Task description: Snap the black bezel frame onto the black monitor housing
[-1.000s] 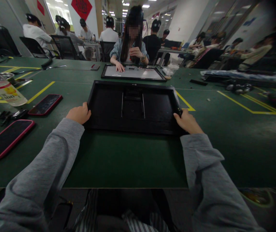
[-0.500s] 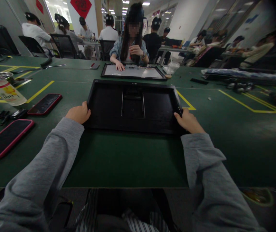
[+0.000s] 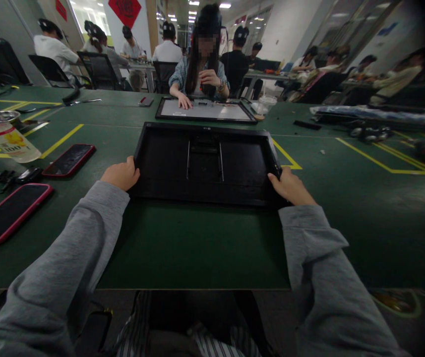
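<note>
On the table (image 3: 197, 248), a bottle (image 3: 9, 141) holds liquid (image 3: 30, 152); left hand (image 3: 120, 174) and right hand (image 3: 291, 187) grip a black casing (image 3: 162, 158).

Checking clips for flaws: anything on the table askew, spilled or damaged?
No spill or damage stands out around the black casing; the drink container at left appears tilted, perhaps from lens distortion.

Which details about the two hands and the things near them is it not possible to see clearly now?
All in the head view:
- Left hand: most fingers, hidden by the side of the black housing.
- Right hand: most fingers, hidden by the opposite side.
- Housing's underside: turned away from the camera.
- Logo on its far rim: too small to read.
- Nearer phone: cut off by the left picture edge.
</note>
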The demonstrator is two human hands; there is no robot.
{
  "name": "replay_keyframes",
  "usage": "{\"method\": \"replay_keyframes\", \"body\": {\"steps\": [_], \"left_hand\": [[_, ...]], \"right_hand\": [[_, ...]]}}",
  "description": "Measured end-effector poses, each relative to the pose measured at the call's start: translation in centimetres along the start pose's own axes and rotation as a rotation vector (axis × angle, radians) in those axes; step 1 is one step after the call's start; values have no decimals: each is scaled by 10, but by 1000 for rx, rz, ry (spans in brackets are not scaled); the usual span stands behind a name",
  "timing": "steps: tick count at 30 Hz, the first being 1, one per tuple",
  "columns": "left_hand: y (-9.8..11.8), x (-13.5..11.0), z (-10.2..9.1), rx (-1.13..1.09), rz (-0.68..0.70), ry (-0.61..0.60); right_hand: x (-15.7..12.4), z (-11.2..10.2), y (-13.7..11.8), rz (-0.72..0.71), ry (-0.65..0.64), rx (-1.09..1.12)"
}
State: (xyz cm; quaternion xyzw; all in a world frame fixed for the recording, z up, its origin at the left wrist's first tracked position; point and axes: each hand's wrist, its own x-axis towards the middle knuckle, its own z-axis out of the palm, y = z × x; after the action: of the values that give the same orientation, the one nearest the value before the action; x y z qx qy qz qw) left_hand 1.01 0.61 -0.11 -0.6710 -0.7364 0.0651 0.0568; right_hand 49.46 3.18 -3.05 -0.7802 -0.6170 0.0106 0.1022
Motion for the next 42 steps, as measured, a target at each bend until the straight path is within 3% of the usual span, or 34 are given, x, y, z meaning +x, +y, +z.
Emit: {"method": "replay_keyframes", "body": {"steps": [42], "left_hand": [[-1, 1, 1, 42, 23, 18]], "right_hand": [[0, -1, -1, 21, -30, 14]]}}
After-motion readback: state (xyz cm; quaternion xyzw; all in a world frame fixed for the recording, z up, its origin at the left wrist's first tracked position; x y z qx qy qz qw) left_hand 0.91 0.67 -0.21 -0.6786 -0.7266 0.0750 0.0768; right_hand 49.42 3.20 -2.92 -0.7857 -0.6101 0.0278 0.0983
